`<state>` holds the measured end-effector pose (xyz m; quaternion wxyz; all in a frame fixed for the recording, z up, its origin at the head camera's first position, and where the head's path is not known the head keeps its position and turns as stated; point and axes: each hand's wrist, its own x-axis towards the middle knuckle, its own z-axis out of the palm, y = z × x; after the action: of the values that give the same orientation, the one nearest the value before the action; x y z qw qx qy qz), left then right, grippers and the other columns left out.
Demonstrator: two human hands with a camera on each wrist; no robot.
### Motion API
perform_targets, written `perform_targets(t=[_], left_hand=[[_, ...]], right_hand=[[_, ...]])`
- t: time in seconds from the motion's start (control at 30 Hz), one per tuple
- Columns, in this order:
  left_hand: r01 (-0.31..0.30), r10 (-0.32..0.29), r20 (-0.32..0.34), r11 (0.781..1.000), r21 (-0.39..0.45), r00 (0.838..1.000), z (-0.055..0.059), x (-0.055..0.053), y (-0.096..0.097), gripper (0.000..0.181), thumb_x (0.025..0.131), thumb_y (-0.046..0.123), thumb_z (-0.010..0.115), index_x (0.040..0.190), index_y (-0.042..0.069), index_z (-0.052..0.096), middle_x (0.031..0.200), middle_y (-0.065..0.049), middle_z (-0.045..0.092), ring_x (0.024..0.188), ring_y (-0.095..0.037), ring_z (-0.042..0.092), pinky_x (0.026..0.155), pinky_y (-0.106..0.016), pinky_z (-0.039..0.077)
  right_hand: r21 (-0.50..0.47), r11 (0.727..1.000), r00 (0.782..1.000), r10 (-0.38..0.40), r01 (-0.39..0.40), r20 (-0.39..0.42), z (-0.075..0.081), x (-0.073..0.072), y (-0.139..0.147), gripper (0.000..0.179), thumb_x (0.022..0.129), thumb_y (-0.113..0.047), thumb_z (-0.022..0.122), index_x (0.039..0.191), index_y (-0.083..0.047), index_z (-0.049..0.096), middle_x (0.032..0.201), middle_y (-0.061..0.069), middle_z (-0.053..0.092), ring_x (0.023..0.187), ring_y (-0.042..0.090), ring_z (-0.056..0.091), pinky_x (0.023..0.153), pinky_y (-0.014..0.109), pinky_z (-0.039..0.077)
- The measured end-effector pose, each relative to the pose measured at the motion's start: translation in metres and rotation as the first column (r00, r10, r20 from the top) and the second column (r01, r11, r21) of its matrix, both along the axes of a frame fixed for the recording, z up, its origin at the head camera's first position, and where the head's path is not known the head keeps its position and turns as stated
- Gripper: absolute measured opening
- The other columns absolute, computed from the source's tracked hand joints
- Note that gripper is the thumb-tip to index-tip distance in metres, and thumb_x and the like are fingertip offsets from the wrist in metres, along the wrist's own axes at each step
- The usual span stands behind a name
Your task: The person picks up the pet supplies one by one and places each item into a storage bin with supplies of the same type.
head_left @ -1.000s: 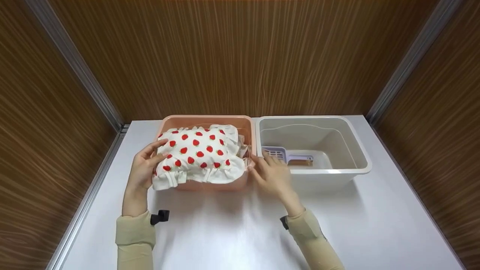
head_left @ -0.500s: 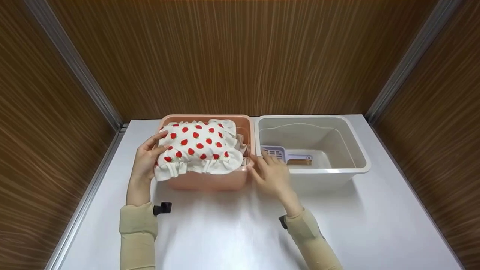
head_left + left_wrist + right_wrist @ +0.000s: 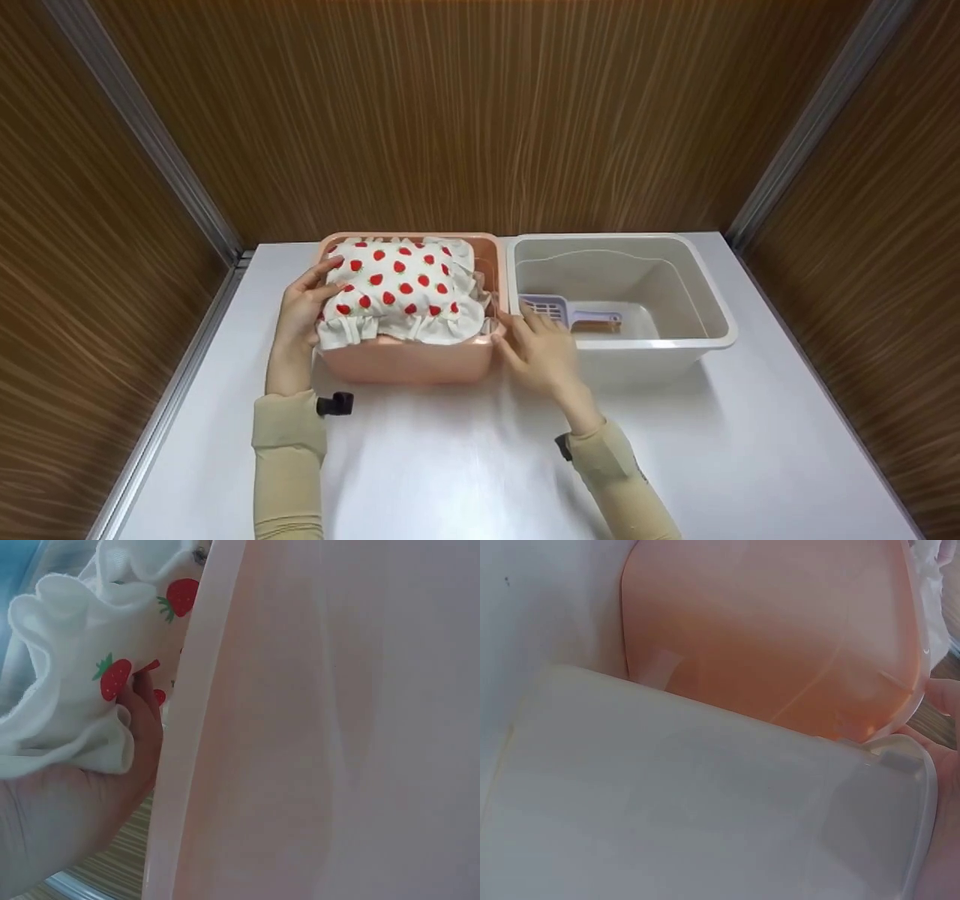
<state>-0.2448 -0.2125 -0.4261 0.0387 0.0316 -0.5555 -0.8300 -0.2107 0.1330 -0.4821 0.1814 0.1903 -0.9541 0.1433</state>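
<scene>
A white cushion (image 3: pixel 397 281) with red strawberries and ruffled edges lies across the mouth of the pink bin (image 3: pixel 412 364). Its front ruffle hangs over the bin's near rim. My left hand (image 3: pixel 301 311) grips the cushion's left side, thumb and a finger lying on the printed cloth. In the left wrist view, the ruffle (image 3: pixel 56 660) bunches over that hand, beside the pink rim (image 3: pixel 187 735). My right hand (image 3: pixel 544 356) rests its fairly straight fingers over the rims where the pink bin meets the white bin (image 3: pixel 645 364), its thumb at the pink corner.
Inside the white bin, a lilac slotted scoop (image 3: pixel 551 306) lies at the left, with a brownish item (image 3: pixel 600 327) under its handle. Something pale and ruffled (image 3: pixel 486 300) shows beside the cushion in the pink bin. Wood-grain panels (image 3: pixel 480 120) enclose the white table (image 3: pixel 450 465).
My left hand has moved the cushion back and slightly right, down onto the pink bin, uncovering more of its front wall. The right hand stays at the rims.
</scene>
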Motion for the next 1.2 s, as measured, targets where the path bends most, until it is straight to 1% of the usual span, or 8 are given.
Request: perform_targets(t=[0.3,0.37,0.5,0.7,0.87,1.0,1.1,1.2], left_hand=[[-0.011,0.012,0.07,1.0,-0.023,0.997,-0.002,-0.011,0.002,0.048,0.095,-0.01,0.048,0.142,-0.002,0.045,0.161,-0.007,0.021,0.146,-0.018,0.02,0.114,-0.033,0.032],[-0.013,0.015,0.082,0.999,-0.033,0.997,-0.002,-0.014,0.003,0.049,0.095,-0.009,0.048,0.143,-0.001,0.045,0.161,-0.006,0.022,0.147,-0.016,0.019,0.114,-0.032,0.031],[-0.022,0.024,0.085,0.999,-0.033,0.996,-0.002,-0.019,0.004,0.049,0.094,-0.009,0.05,0.143,-0.003,0.044,0.161,-0.002,0.026,0.146,-0.013,0.022,0.112,-0.03,0.035],[-0.017,0.021,0.081,0.999,-0.048,0.996,-0.004,-0.027,0.008,0.052,0.094,-0.01,0.05,0.144,-0.005,0.041,0.162,-0.001,0.023,0.145,-0.014,0.025,0.109,-0.031,0.039],[-0.031,0.04,0.093,0.995,-0.097,0.995,-0.004,-0.033,0.011,0.052,0.093,-0.01,0.053,0.143,-0.005,0.043,0.161,-0.004,0.024,0.147,-0.011,0.02,0.11,-0.023,0.035],[-0.02,0.035,0.117,0.991,-0.132,0.992,-0.007,-0.037,0.013,0.05,0.094,-0.007,0.052,0.143,-0.003,0.045,0.161,-0.004,0.023,0.146,-0.012,0.02,0.113,-0.025,0.032],[0.005,0.012,0.137,0.993,-0.122,0.99,-0.008,-0.04,0.015,0.05,0.094,-0.006,0.052,0.144,-0.002,0.044,0.162,-0.002,0.021,0.146,-0.012,0.021,0.109,-0.025,0.037],[0.026,-0.012,0.148,0.995,-0.098,0.989,-0.009,-0.043,0.017,0.051,0.094,-0.006,0.051,0.144,-0.002,0.043,0.162,-0.001,0.019,0.144,-0.017,0.027,0.098,-0.023,0.048]], right_hand=[[-0.006,1.0,1.0,0.001,-0.001,-0.019,0.0,0.0,0.001,0.048,0.099,-0.05,0.045,0.136,-0.021,0.057,0.144,0.018,0.049,0.123,0.042,0.053,0.103,0.056,0.041],[-0.007,1.0,1.0,0.004,-0.004,-0.024,0.0,-0.001,0.001,0.048,0.099,-0.05,0.045,0.136,-0.021,0.057,0.144,0.019,0.05,0.123,0.042,0.054,0.103,0.056,0.041],[-0.009,1.0,1.0,0.002,-0.002,-0.006,-0.001,-0.001,0.0,0.049,0.099,-0.051,0.043,0.137,-0.022,0.056,0.145,0.018,0.048,0.125,0.042,0.052,0.104,0.057,0.039],[-0.017,1.0,1.0,-0.003,0.003,0.011,-0.002,-0.002,-0.001,0.05,0.099,-0.051,0.043,0.138,-0.023,0.056,0.146,0.017,0.048,0.127,0.041,0.051,0.105,0.057,0.038],[-0.021,1.0,1.0,0.002,-0.002,-0.005,-0.003,-0.003,-0.001,0.049,0.099,-0.05,0.045,0.138,-0.022,0.056,0.144,0.018,0.049,0.126,0.042,0.052,0.103,0.057,0.04],[-0.03,1.0,1.0,0.005,-0.005,-0.009,-0.003,-0.003,-0.001,0.049,0.099,-0.05,0.045,0.138,-0.022,0.057,0.145,0.018,0.049,0.125,0.041,0.052,0.103,0.057,0.04],[-0.03,1.0,1.0,0.005,-0.006,-0.018,-0.002,-0.004,-0.001,0.049,0.099,-0.05,0.045,0.137,-0.022,0.057,0.144,0.018,0.05,0.125,0.041,0.053,0.103,0.057,0.04],[-0.025,1.0,0.999,0.009,-0.01,-0.039,-0.003,-0.004,-0.001,0.047,0.099,-0.049,0.046,0.135,-0.021,0.058,0.142,0.019,0.051,0.123,0.042,0.054,0.101,0.056,0.042]])
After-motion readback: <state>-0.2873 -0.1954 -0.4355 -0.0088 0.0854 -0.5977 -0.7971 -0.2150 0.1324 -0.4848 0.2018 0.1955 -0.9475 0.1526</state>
